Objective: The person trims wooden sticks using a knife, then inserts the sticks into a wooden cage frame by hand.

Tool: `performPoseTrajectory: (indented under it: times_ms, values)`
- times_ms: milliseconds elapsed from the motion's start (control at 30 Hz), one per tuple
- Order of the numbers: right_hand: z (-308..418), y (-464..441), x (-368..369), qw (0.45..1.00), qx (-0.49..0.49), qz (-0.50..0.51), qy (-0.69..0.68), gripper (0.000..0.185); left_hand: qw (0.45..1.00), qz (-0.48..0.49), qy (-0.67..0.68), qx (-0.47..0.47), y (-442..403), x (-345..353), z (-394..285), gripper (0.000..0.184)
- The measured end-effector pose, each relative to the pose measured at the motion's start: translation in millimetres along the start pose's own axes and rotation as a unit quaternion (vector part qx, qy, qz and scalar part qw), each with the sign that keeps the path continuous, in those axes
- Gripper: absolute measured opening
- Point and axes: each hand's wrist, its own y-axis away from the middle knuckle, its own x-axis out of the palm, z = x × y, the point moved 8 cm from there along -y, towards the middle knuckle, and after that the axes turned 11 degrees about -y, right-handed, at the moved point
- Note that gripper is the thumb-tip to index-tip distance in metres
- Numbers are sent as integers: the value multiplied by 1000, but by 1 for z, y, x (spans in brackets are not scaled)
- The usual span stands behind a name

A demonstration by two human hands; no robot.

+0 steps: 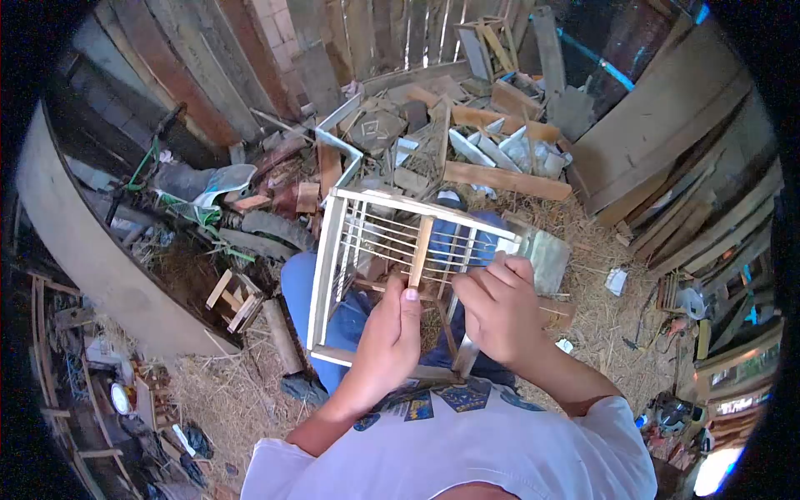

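Note:
A small wooden cage [327,258] with thin rods across one side rests tilted on my lap, over blue trousers. My left hand [387,337] is closed, its thumb pressed on the lower end of a narrow wooden slat [422,250] that lies across the rods. To its right, my right hand [498,308] is curled with fingers pinched together near the ends of the rods. What it grips, if anything, is hidden by the fingers. Part of the cage's lower frame passes under my right wrist.
Scrap wood [508,182] and broken boards are heaped ahead. A small wooden piece [236,302] of joined sticks lies on the left, near a large curved panel [125,267]. Boards [658,108] lean at the right. Straw [600,333] covers the ground.

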Motion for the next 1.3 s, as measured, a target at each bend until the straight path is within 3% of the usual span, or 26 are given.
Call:
performPoseTrajectory:
  times_ms: [333,567,833,933,1033,1300]
  values:
    - [-27,-9,17,994,-15,0,-109,24,998,17,-8,-56,-10,17,2,31]
    - [-47,-7,30,984,-8,66,-165,15,996,-16,-4,-85,-8,31,6,32]
    - [-53,-2,11,986,-22,122,-112,16,991,-53,0,-121,-2,25,17,32]
    - [-53,3,11,986,-38,118,-108,14,991,-59,19,-122,5,23,23,45]
    - [-48,7,14,979,-50,160,-119,15,991,-99,1,-91,11,23,23,45]
    - [-25,8,15,980,-74,112,-147,17,987,-69,22,-142,34,25,30,46]
